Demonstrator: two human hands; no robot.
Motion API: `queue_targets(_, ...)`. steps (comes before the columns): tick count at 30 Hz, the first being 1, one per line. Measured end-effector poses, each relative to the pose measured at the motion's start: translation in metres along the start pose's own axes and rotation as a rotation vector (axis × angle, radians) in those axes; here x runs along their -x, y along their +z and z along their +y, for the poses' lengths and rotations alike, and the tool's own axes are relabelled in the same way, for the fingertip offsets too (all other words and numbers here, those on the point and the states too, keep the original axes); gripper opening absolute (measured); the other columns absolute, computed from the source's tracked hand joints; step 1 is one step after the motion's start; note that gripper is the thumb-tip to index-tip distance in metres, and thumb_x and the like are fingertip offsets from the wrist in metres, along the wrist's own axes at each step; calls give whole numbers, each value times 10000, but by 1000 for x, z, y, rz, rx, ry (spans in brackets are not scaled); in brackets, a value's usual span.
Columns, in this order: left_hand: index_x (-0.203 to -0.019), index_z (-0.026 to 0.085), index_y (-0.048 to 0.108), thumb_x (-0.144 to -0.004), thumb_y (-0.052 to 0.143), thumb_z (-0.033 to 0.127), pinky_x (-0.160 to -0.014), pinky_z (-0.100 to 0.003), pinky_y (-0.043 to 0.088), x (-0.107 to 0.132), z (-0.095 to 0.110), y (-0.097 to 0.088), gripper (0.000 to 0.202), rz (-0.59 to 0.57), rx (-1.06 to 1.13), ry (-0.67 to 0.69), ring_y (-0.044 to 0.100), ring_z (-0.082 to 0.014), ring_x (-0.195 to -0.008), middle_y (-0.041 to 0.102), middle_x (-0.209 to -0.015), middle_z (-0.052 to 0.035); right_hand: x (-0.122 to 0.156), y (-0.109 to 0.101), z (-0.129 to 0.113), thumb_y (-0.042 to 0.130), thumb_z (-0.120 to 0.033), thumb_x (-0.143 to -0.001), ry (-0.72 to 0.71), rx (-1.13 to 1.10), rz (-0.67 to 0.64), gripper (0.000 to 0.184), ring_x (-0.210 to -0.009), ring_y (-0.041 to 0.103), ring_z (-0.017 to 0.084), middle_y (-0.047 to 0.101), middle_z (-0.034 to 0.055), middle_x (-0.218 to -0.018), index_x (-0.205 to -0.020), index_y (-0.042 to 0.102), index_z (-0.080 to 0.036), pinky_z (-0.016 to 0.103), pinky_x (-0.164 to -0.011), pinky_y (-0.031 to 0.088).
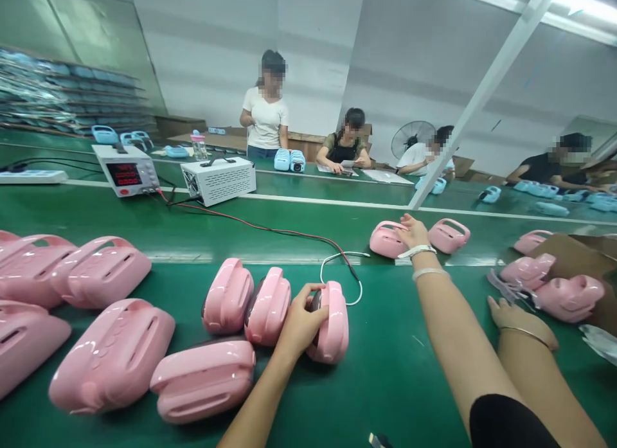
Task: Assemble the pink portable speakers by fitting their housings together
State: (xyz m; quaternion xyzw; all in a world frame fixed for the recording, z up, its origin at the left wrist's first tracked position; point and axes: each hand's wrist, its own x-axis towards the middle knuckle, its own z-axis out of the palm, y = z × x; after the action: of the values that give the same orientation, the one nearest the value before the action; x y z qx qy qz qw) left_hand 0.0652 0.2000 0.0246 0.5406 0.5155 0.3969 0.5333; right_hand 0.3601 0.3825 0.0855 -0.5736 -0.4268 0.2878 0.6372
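My left hand grips a pink portable speaker with a carry handle, standing on the green bench. Fingers and thumb close around its dark front, which faces left and is partly hidden by the hand. Just left of the hand stand two similar pink speakers, close together. A further pink speaker lies nearer me. My right hand is not in view. A white cable joined to red and black leads curls behind the held speaker.
More pink speakers crowd the left. At right, a co-worker's braceleted hand touches a pink speaker; their other hand is near pink parts and a cardboard box. A power supply stands behind. Several people work beyond.
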Motion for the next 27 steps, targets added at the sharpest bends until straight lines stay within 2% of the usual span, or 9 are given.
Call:
queue_targets(5, -1073, 131, 617, -619, 599, 246, -572, -232, 386, -4, -3, 4, 469, 63, 123, -19, 542, -139, -613, 589, -691, 15, 0, -14, 13, 613, -320, -968, 200, -211, 143, 310, -953, 656, 196, 630, 87, -1181, -1230, 592, -155, 374, -791, 585)
queue_targets(10, -1042, 122, 624, -635, 655, 189, -663, -249, 461, -7, 0, 9, 414, 161, 117, -45, 613, -160, -708, 651, -792, -26, 56, -32, 5, 575, -355, -978, 206, -251, 157, 305, -880, 647, 165, 625, 68, -1140, -1225, 570, -176, 311, -708, 572)
queue_targets(12, -935, 128, 652, -651, 678, 189, -715, -262, 480, -6, 2, 11, 292, 168, 92, -32, 643, -189, -788, 682, -817, -50, 99, -35, 1, 583, -412, -945, 195, -238, 19, 299, -880, 658, 157, 639, 42, -1127, -1182, 587, -229, 289, -691, 570)
queue_targets(14, -896, 132, 650, -655, 706, 214, -773, -295, 492, -4, 3, 12, 261, 190, 54, -13, 660, -229, -855, 701, -845, -71, 149, -34, 0, 712, -459, -809, 196, -201, -216, 383, -924, 682, 184, 669, 27, -1126, -1134, 623, -277, 320, -723, 586)
queue_targets(17, -964, 126, 621, -665, 714, 250, -889, -378, 484, 4, 3, 11, 337, 252, -10, 32, 660, -299, -974, 707, -950, -123, 219, -22, 3, 955, -259, -384, 190, -79, -572, 784, -1029, 686, 281, 713, 50, -1131, -1118, 680, -268, 428, -852, 579)
queue_targets(19, -1018, 109, 599, -692, 686, 254, -949, -432, 462, 13, 4, 11, 367, 275, -35, 73, 646, -337, -1046, 693, -1026, -169, 253, -10, 6, 963, -160, -250, 136, -5, -682, 945, -1156, 634, 310, 699, 59, -1200, -1148, 683, -255, 462, -999, 511)
queue_targets(23, -1126, 95, 551, -712, 651, 230, -991, -441, 459, 53, 13, 11, 446, 272, -21, 180, 623, -327, -1109, 647, -1157, -196, 302, 6, -4, 962, -286, -426, -33, 45, -643, 1043, -1344, 483, 315, 534, 107, -1443, -1370, 522, -233, 476, -1157, 355)
queue_targets(25, -1167, 144, 538, -694, 670, 229, -987, -374, 477, 83, 21, 6, 498, 241, 12, 271, 607, -277, -1139, 628, -1213, -140, 332, 7, -18, 939, -336, -516, -191, 39, -531, 1050, -1352, 470, 323, 479, 123, -1482, -1433, 436, -237, 481, -1138, 381)
queue_targets(27, -1202, 199, 527, -667, 702, 237, -949, -318, 502, 116, 27, -2, 564, 140, 92, 407, 584, -250, -1176, 604, -1263, -90, 369, 5, -33, 915, -352, -583, -371, 29, -379, 1014, -1340, 476, 328, 461, 122, -1482, -1454, 405, -258, 476, -1102, 426)
